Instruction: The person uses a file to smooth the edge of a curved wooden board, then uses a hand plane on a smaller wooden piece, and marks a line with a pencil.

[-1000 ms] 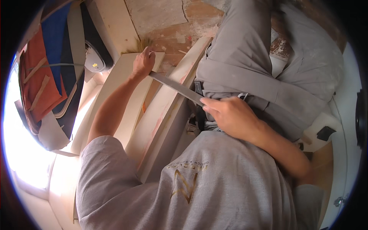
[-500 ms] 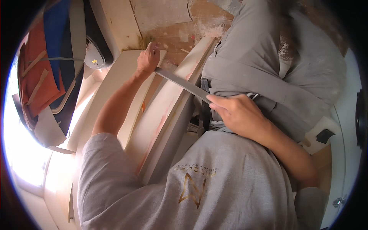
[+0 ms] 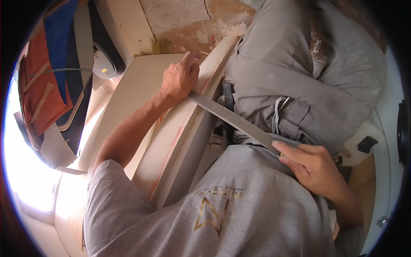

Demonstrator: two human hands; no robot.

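Note:
A long, flat grey strip that looks like a metal file (image 3: pixel 235 121) lies slantwise across the edge of a pale wooden board (image 3: pixel 177 124) with a pinkish streak along it. Wrapped round its far-left end is my left hand (image 3: pixel 180 78), closed, over the board. At the near-right end, above my lap, my right hand (image 3: pixel 310 165) pinches the tip between thumb and fingers; a speck of yellow shows at the fingertips. The part inside my left fist is hidden.
A second pale panel (image 3: pixel 132 90) leans left of the board. Farther left, a bag-like bundle with a red-orange part (image 3: pixel 40 94) hangs before a bright window. Dusty brown flooring (image 3: pixel 184 36) lies at the top. White cupboard doors (image 3: pixel 385 188) stand at the right.
Both hands have moved right and toward me, carrying the file along. More of the file now lies on the near side of the board's edge.

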